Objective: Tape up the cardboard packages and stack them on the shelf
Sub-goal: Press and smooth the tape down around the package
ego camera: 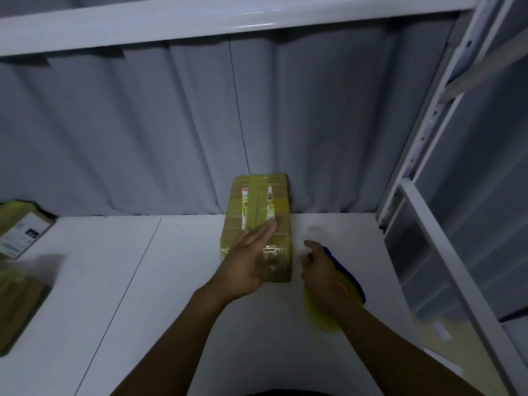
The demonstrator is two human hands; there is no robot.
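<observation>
A cardboard package (258, 204), wrapped in yellowish tape and bearing printed labels, lies on the white shelf board (160, 281) with its far end against the grey back wall. My left hand (251, 261) rests flat on its near half, fingers stretched out along the top and thumb on the near end. Just right of the package, my right hand (321, 270) is closed on a blue tape dispenser (353, 280) with a yellow roll, held low over the board. The hand covers part of the dispenser.
Two more taped cardboard packages (21, 232) (17, 307) lie at the left edge of the board. A white upper shelf beam (200, 21) runs overhead. A perforated metal upright (428, 132) and side frame bound the right side.
</observation>
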